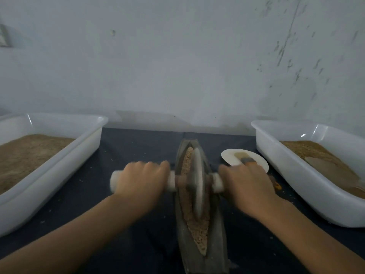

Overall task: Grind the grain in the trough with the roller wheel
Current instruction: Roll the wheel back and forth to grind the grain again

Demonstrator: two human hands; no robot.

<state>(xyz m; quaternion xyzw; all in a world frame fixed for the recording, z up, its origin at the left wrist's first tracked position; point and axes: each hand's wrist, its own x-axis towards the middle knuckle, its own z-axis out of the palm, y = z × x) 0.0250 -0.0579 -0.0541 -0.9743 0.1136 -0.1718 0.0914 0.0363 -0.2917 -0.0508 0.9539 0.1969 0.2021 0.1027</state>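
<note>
A: Rolling well means even pressure. The left hand (141, 179) and right hand (245, 181) each have a closed grip round the axle handle (217, 182), don't they?

B: Yes. The roller wheel (197, 182) stands mid-trough (197, 260) on the counter (128, 204); keep it upright and run it through the grain (198, 227).

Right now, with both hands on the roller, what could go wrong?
Grain is heaped along the trough's left side, so the roller wheel could push it over the rim. The right hand works close to the paper plate holding a brush and might knock it. Motion blur suggests speed; the left hand could slip.
</note>
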